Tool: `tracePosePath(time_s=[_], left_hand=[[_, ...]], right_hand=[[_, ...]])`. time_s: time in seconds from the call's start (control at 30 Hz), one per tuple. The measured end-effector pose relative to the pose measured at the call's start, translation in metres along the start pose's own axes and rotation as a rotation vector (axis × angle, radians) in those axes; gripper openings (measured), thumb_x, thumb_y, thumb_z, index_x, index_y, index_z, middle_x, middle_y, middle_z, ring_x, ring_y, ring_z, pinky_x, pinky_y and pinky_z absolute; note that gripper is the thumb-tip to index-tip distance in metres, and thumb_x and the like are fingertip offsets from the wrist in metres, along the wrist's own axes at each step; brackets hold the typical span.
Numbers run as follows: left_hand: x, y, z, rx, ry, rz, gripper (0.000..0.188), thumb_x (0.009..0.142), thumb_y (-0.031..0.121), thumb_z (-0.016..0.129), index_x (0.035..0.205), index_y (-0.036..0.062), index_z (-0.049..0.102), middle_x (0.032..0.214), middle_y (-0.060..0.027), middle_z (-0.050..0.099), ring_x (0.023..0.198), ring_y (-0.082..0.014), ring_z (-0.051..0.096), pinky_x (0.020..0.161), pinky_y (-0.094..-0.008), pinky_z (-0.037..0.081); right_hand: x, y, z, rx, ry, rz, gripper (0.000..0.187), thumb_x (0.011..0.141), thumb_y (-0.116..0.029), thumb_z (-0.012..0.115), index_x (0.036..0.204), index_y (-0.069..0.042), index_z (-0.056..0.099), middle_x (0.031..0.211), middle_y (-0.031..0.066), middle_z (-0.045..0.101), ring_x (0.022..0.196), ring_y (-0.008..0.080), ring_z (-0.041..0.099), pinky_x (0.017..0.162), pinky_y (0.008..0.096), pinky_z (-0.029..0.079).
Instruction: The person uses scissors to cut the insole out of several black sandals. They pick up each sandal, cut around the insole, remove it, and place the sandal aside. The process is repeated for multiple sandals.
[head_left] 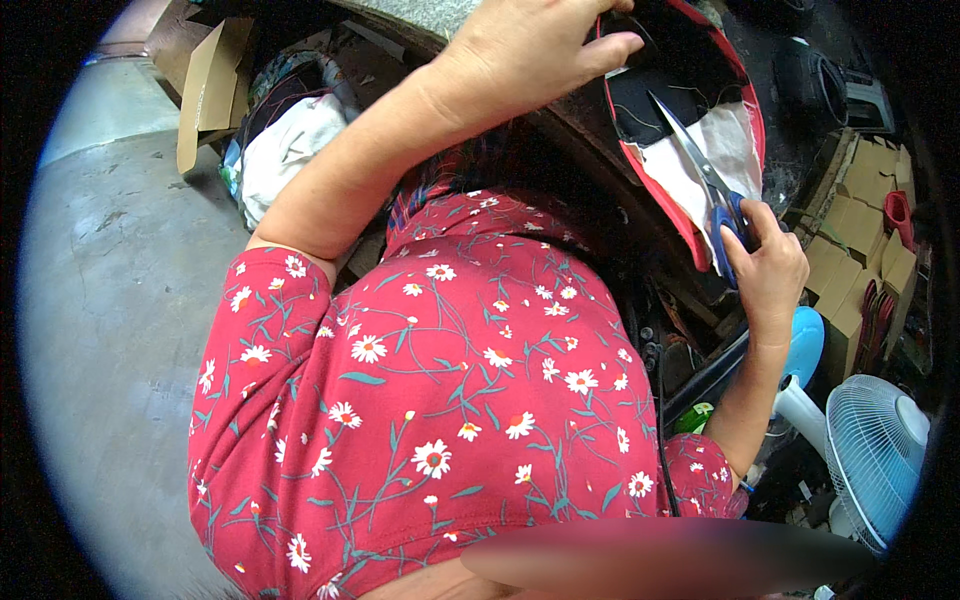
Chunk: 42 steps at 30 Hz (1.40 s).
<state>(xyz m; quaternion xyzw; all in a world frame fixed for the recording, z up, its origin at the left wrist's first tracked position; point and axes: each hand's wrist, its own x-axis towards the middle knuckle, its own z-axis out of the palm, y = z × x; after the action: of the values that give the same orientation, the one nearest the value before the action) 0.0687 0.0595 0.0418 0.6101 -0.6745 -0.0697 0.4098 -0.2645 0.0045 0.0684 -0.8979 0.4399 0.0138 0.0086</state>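
Observation:
My right hand (768, 265) is closed round the blue handles of a pair of scissors (700, 160). Their metal blades point up and to the left, over a fabric piece (690, 222) with red edging, a black inside and a white layer. Loose threads show on the black part. At the top edge of the view, my left hand (530, 45) is at the fabric's left rim, its thumb stretched out and apart from the fingers. Some of its fingers are cut off by the picture's edge, and nothing shows between thumb and fingertip.
Flattened cardboard boxes (850, 225) lie at the right, above a white and blue fan (870, 450). White cloth (290, 145) fills a patterned bag at the upper left, beside an open cardboard box (212, 90). Grey concrete floor (110, 330) spreads along the left.

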Motion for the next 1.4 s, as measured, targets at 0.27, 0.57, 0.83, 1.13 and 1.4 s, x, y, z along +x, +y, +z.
tracePosePath(time_s=[0.27, 0.57, 0.83, 1.13, 1.4], left_hand=[[-0.016, 0.000, 0.022, -0.146, 0.252, -0.010, 0.041, 0.082, -0.004, 0.054, 0.122, -0.0117, 0.060, 0.134, -0.0352, 0.053, 0.125, -0.0504, 0.053, 0.110, -0.0482, 0.042], [-0.017, -0.009, -0.001, 0.075, -0.354, 0.453, 0.031, 0.086, 0.017, 0.063, 0.114, 0.0093, 0.072, 0.162, -0.0223, 0.032, 0.149, -0.0444, 0.030, 0.118, -0.0523, 0.031], [-0.014, 0.000, 0.017, 0.323, -0.326, 0.509, 0.018, 0.082, 0.022, 0.064, 0.079, 0.0068, 0.073, 0.155, -0.0176, 0.043, 0.144, -0.0384, 0.038, 0.105, -0.0557, 0.040], [-0.005, -0.009, 0.018, 0.185, -0.213, 0.548, 0.019, 0.079, 0.023, 0.064, 0.082, 0.0055, 0.071, 0.141, -0.0143, 0.052, 0.135, -0.0345, 0.044, 0.100, -0.0479, 0.044], [-0.004, -0.004, 0.015, 0.226, -0.255, 0.558, 0.023, 0.080, 0.024, 0.062, 0.086, 0.0037, 0.069, 0.140, -0.0139, 0.052, 0.135, -0.0331, 0.042, 0.098, -0.0476, 0.042]], right_hand=[[0.009, -0.004, -0.016, -0.019, 0.146, 0.011, 0.037, 0.077, -0.034, 0.083, 0.107, -0.017, 0.072, 0.084, 0.0084, 0.074, 0.073, 0.0308, 0.067, 0.071, 0.0423, 0.053], [0.014, 0.022, 0.025, 0.171, -0.021, 0.060, 0.035, 0.082, -0.035, 0.078, 0.111, -0.017, 0.071, 0.088, 0.0122, 0.075, 0.081, 0.0328, 0.073, 0.073, 0.0421, 0.056], [-0.003, 0.034, -0.007, 0.330, -0.172, -0.042, 0.036, 0.073, -0.026, 0.078, 0.105, -0.009, 0.071, 0.086, 0.0105, 0.073, 0.077, 0.0285, 0.066, 0.075, 0.0396, 0.052], [-0.002, -0.007, -0.023, 0.122, -0.046, -0.167, 0.038, 0.069, -0.027, 0.080, 0.104, -0.013, 0.072, 0.089, 0.0091, 0.073, 0.075, 0.0279, 0.063, 0.077, 0.0369, 0.048], [-0.003, -0.003, -0.023, 0.161, -0.144, -0.046, 0.040, 0.070, -0.031, 0.080, 0.104, -0.013, 0.072, 0.086, 0.0106, 0.073, 0.078, 0.0292, 0.068, 0.077, 0.0383, 0.050]])
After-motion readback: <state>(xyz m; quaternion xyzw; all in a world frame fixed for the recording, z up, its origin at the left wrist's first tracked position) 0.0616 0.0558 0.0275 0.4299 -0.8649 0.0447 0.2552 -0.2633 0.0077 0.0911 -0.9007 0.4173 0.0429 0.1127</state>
